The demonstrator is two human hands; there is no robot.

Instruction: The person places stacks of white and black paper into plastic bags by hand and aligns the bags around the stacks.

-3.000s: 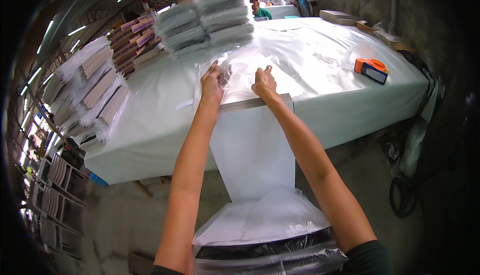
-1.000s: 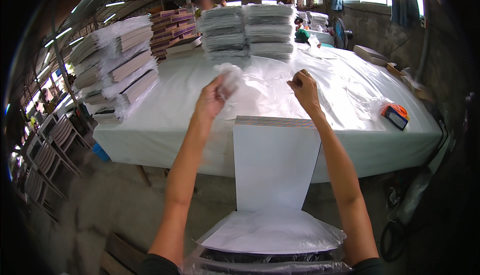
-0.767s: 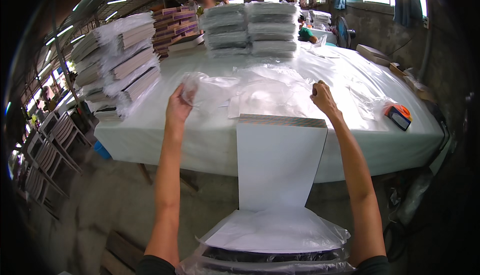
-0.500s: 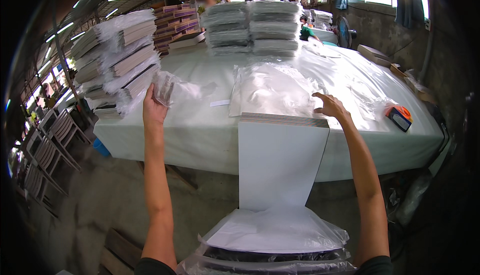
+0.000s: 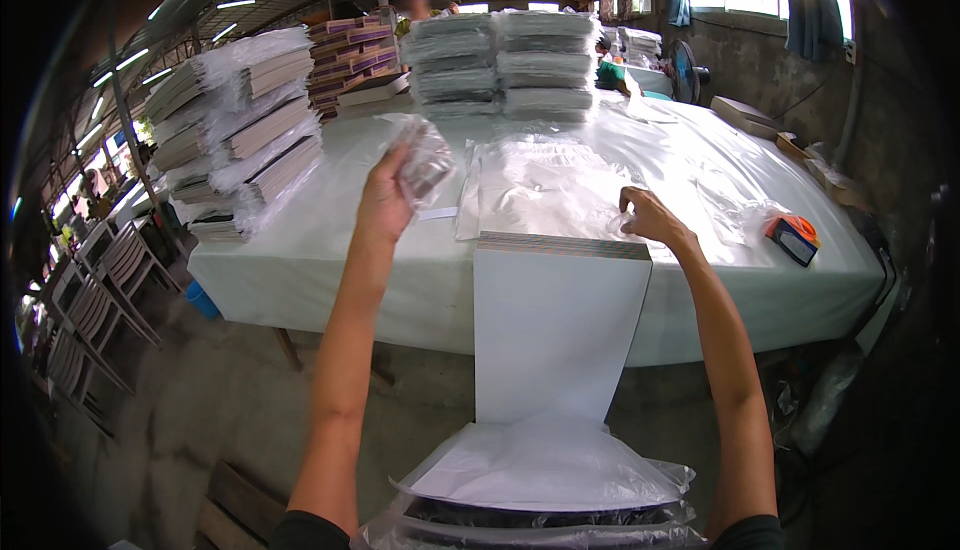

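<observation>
My left hand is raised above the table, closed around a crumpled clear plastic piece. My right hand curls at the right edge of a pile of clear plastic bags, thumb and forefinger pinched on what looks like the film. Between my arms, a stack of white boards slants down from the table edge, its layered edges facing up. Its lower end meets plastic-wrapped packs close to me. A small white strip lies beside the bags.
A pale cover drapes the large table. Tall stacks of wrapped packs stand at left and at the back. An orange and black tape dispenser sits at right. Chairs and a blue bucket are left; people are behind.
My left hand has swung right with the plastic, from beside the left stack toward the bag pile. My right fingers have curled in at the bags' edge.
</observation>
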